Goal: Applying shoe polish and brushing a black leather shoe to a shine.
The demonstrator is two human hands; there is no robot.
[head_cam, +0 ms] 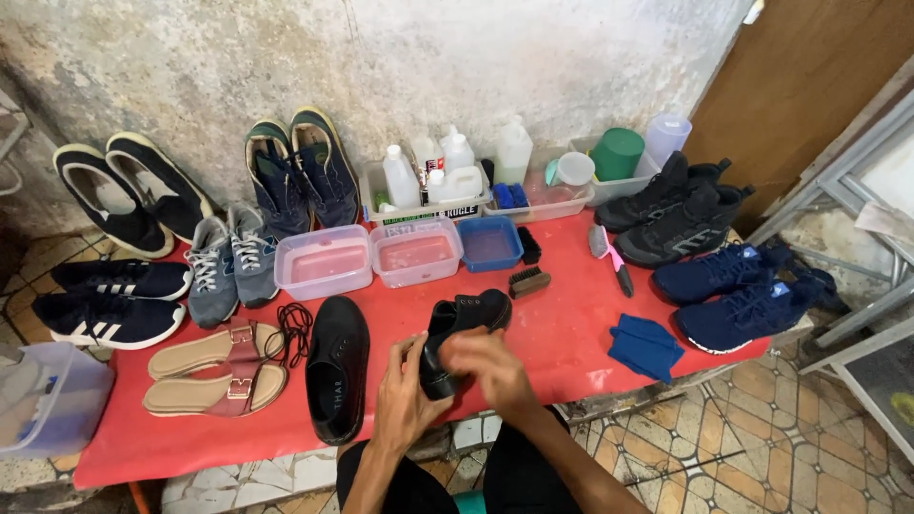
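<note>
A black leather shoe (466, 320) lies on the red table cover (562, 328) near the front edge. My left hand (404, 398) grips its heel end from the left. My right hand (489, 369) rests on the same end from the right, blurred, fingers curled over the shoe. Its black partner (338, 366) lies just to the left, sole down, with loose black laces (294, 326) beside it.
Three plastic tubs (323, 262) (416, 251) (489, 244) stand behind the shoe, with brushes (528, 281) and a folded blue cloth (645, 346) to the right. Sandals (217, 369), grey sneakers (226, 265), navy shoes (733, 297) and black boots (678, 217) fill the sides. Bottles (447, 171) line the wall.
</note>
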